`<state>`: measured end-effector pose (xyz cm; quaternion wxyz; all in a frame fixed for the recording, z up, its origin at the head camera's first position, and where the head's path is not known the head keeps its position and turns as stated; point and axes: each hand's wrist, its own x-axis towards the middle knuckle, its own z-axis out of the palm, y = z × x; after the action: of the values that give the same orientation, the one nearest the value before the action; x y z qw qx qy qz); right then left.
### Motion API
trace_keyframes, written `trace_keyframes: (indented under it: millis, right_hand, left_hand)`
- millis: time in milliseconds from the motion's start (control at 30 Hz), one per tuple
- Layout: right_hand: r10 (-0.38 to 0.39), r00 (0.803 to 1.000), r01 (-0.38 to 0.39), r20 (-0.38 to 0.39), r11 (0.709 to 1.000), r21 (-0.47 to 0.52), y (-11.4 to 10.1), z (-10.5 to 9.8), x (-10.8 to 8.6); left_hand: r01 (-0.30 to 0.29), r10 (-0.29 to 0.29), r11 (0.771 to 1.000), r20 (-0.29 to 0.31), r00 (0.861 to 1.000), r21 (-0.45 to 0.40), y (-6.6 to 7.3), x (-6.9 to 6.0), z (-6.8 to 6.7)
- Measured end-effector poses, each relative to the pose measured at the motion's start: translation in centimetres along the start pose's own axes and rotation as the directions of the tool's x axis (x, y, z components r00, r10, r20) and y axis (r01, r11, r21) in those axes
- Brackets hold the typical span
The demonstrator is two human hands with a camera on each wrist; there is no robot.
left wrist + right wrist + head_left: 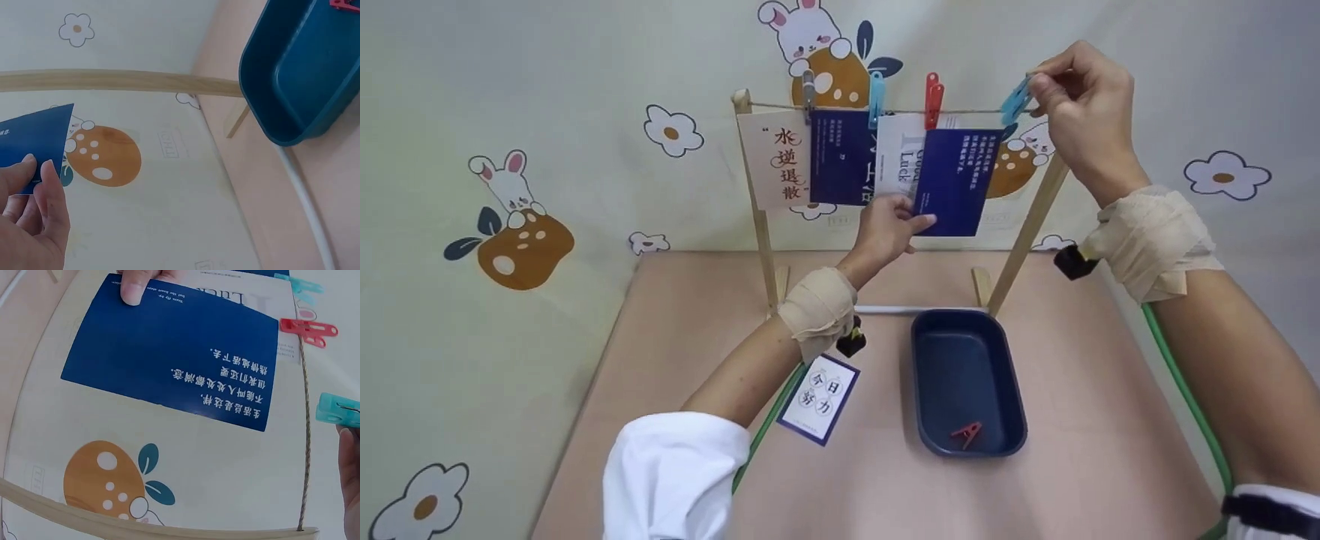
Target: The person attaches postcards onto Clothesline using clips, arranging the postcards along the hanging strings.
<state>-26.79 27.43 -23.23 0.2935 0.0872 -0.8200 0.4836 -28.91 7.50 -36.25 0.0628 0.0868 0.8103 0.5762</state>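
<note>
My left hand (889, 229) pinches the lower left corner of a dark blue card (956, 187) with white writing. This card hangs by its upper left from the string (840, 107), where a red clothespin (934, 101) sits, and overlaps a white "Good Luck" card (898, 142). At the string's right end, my right hand (1091, 112) pinches a light blue clothespin (1018, 101). In the right wrist view that clothespin (340, 409) lies beside the string, apart from the blue card's free upper corner.
A wooden frame (1027, 225) carries the string. Left on it hang a cream card (772, 172) and another blue card (836, 180), with grey (808, 94) and blue (876, 97) clothespins. Below are a navy tray (919, 375) holding a red clothespin (967, 433) and a blue-bordered card (819, 401).
</note>
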Motion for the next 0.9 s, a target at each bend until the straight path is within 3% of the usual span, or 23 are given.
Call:
trace_keyframes:
  millis: [200, 467, 667, 900]
  right_hand:
    - [0.037, 0.999, -0.037, 0.005, 0.999, 0.005, -0.2, 0.3, 1.1]
    - [0.081, 0.996, -0.081, 0.028, 0.997, -0.011, -0.3, 0.5, 1.6]
    - [0.116, 0.992, -0.117, 0.045, 0.993, 0.014, -0.2, 0.5, 1.5]
    - [0.111, 0.990, -0.108, 0.087, 0.993, -0.041, -0.1, 0.8, 1.5]
  left_hand:
    - [-0.050, 0.050, 0.999, -0.014, 0.999, -0.003, 0.4, 0.4, 0.0]
    - [-0.039, 0.039, 0.999, -0.008, 0.999, -0.019, 0.3, 0.3, 0.7]
    - [-0.014, 0.014, 0.998, -0.011, 1.000, -0.063, 0.7, 0.6, 0.3]
    - [-0.032, 0.032, 0.999, 0.002, 0.999, -0.037, 1.0, 0.8, 0.1]
